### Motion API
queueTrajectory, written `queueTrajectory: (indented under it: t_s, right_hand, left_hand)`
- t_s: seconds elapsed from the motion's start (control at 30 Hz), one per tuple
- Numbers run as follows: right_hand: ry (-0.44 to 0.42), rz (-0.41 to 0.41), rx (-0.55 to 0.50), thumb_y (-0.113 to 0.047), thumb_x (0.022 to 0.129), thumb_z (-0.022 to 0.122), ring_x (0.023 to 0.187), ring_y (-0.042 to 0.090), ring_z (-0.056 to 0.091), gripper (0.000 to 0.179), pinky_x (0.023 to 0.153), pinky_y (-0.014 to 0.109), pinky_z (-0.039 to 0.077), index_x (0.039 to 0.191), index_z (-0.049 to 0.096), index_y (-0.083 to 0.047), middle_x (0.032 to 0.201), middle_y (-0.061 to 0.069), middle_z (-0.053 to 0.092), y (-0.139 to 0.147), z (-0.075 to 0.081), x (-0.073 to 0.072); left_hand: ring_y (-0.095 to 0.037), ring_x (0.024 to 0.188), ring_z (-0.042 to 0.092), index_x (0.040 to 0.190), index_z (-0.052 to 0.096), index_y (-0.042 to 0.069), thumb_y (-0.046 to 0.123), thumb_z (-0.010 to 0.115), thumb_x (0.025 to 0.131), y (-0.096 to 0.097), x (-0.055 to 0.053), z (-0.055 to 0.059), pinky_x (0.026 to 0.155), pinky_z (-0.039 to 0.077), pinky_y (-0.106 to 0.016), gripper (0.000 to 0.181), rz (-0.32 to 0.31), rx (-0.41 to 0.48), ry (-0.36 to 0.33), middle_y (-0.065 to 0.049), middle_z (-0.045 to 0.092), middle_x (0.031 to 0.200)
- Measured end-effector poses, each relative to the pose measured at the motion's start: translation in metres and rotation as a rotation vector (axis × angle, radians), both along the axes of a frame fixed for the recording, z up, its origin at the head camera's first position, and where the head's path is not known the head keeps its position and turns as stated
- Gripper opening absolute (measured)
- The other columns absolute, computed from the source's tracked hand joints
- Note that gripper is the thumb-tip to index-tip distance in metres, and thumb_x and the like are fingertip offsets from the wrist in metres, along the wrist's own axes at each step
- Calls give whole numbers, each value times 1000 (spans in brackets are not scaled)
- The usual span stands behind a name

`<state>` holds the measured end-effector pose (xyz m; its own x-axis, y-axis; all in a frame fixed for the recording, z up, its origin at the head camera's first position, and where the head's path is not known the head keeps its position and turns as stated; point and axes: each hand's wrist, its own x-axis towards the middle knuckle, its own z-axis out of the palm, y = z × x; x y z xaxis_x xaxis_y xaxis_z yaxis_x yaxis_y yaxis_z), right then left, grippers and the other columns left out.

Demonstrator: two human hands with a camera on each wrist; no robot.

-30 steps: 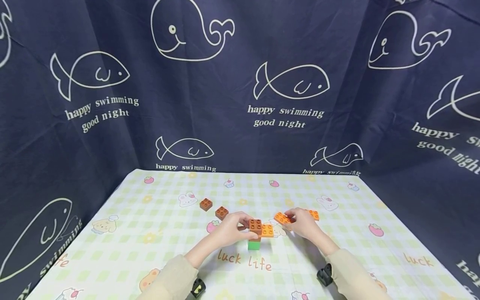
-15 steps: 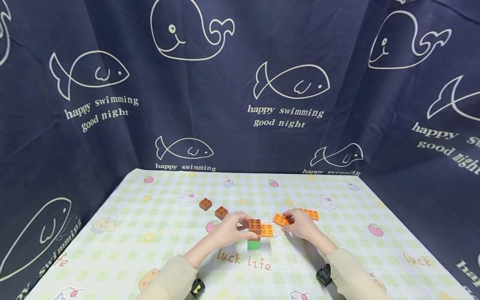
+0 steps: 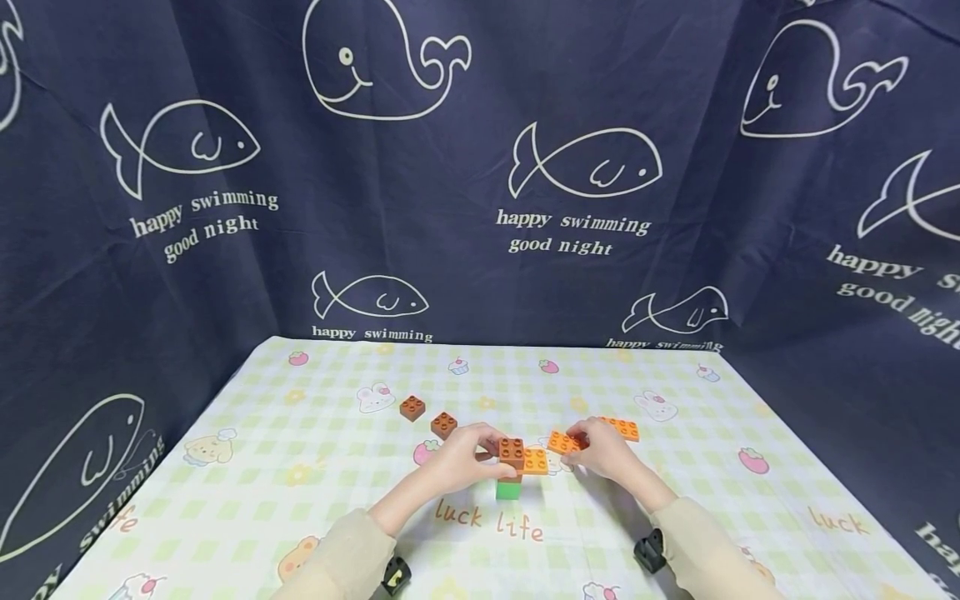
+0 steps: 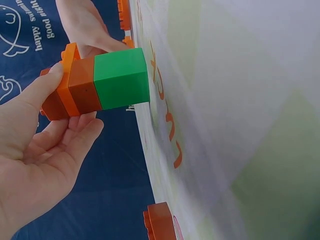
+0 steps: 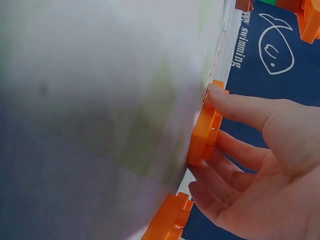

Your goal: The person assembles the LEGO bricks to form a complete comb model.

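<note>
My left hand grips a small stack of toy building blocks by its upper part. From the bottom up, the stack has a green block, a brown block, an orange block sticking out to the right, and a brown block on top. Thumb and fingers sit on opposite sides of it. To the right of the stack, my right hand pinches a flat orange block between thumb and fingers, close to the tabletop. In the head view its fingers hide part of that block.
Another orange block lies just behind my right hand. Two brown blocks lie at the back left, beyond my left hand. A checked cloth covers the table, and a dark blue curtain hangs behind its far edge.
The right hand has shifted slightly left and nearer with its orange block, leaving more of the other orange block visible behind it. The left hand and the stack stay in place.
</note>
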<state>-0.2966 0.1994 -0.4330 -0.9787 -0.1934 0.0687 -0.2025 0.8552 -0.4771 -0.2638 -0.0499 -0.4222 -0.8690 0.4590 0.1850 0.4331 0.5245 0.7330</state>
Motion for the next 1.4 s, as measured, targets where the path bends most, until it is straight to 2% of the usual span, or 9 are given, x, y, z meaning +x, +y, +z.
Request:
queueTrajectory:
  t_s: [0.5, 0.9, 1.07, 1.2, 1.4]
  right_hand:
    - [8, 11, -18, -13, 72, 77, 80, 18, 52, 34, 74, 35, 47, 101, 67, 1, 89, 8, 59, 0, -1, -2]
    - [68, 22, -48, -13, 71, 77, 83, 23, 57, 39, 77, 41, 52, 104, 66, 4, 92, 11, 61, 2, 5, 2]
    - [93, 11, -75, -13, 73, 76, 87, 25, 57, 39, 82, 44, 51, 106, 65, 4, 95, 13, 60, 2, 9, 3]
    - [118, 4, -86, -14, 73, 75, 91, 27, 57, 39, 86, 48, 50, 107, 65, 3, 99, 14, 59, 2, 14, 4]
    - [153, 7, -105, -14, 74, 74, 91, 27, 57, 38, 85, 47, 50, 108, 65, 2, 100, 15, 59, 0, 23, 7]
  left_hand:
    - [-11, 92, 59, 109, 64, 9, 36, 76, 77, 1, -2, -1, 79, 53, -20, 44, 8, -6, 4, 4, 63, 97]
    - [-11, 92, 59, 111, 64, 9, 38, 76, 77, 0, -1, -2, 79, 53, -22, 46, 20, -15, 3, 3, 64, 99]
    - [-12, 93, 60, 112, 64, 8, 37, 76, 77, 0, 0, -2, 80, 53, -23, 47, 23, -17, 0, 1, 64, 102]
    - [-12, 93, 59, 112, 64, 8, 38, 76, 77, 0, 0, -2, 80, 52, -22, 47, 21, -19, 3, 2, 64, 102]
    - [-11, 92, 59, 112, 65, 9, 38, 76, 77, 0, 0, -1, 79, 52, -22, 46, 18, -14, 6, 2, 64, 101]
